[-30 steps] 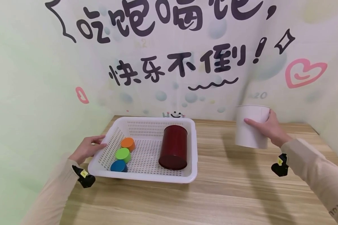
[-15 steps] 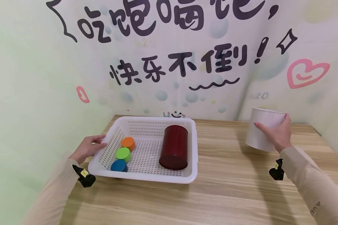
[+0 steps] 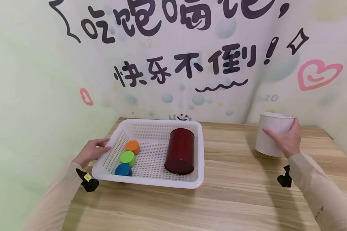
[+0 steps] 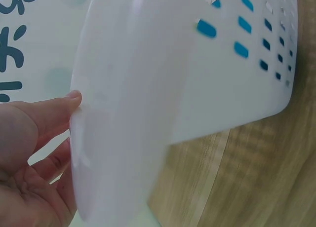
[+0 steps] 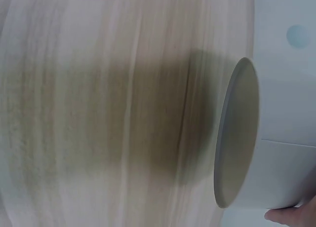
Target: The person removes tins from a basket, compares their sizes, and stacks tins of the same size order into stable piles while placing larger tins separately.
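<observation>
Head view: left hand [image 3: 91,151] grips one basket [image 3: 150,182], four cylinders [image 3: 180,150] inside; right hand [image 3: 289,141], one canister [image 3: 276,125].

Behind the light-brown wood-grain tabletop [image 3: 228,202], you face a whitish wall covering [image 3: 150,102] printed with large black Chinese characters [image 3: 189,69]; left of the tabletop, you have a smooth pale-green wall [image 3: 26,96].

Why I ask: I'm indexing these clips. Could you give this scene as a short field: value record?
left hand: holds the rim of the white basket
right hand: grips the white container, open end toward the table
basket, left side: orange piece, green piece, blue piece, in a row, blue nearest the person
basket, right side: dark red cylinder, on its side
backdrop: black characters, pink hearts
</observation>
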Motion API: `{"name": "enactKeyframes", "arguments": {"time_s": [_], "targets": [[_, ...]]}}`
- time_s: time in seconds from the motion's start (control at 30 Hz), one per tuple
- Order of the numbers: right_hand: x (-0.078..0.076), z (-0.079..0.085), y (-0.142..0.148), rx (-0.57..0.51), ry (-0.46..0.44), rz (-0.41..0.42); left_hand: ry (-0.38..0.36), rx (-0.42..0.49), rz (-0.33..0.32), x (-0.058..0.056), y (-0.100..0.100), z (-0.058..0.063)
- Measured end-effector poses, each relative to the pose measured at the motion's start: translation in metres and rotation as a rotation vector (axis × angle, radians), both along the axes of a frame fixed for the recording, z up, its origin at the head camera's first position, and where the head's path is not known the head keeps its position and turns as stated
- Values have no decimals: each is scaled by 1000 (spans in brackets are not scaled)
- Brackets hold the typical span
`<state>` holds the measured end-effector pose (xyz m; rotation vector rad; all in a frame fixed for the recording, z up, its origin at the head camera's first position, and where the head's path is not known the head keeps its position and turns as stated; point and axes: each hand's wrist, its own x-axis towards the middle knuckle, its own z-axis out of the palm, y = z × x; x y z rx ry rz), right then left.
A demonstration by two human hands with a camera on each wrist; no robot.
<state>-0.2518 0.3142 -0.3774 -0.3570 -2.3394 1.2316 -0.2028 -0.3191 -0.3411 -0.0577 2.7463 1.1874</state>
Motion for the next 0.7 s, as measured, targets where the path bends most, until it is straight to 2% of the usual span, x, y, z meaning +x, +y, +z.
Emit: {"name": "enactKeyframes", "arguments": {"time_s": [0.23,0.5,0.57,0.7], "targets": [[3,-8,1,-51,-8,25,2,-3,7,1,0,1],[8,-15,6,-80,-5,129,3,-7,8,2,1,1],[6,-25,14,-82,-3,167,3,-11,8,2,1,2],[-10,-60,39,-87,10,214,-6,-10,5,2,2,3]]}}
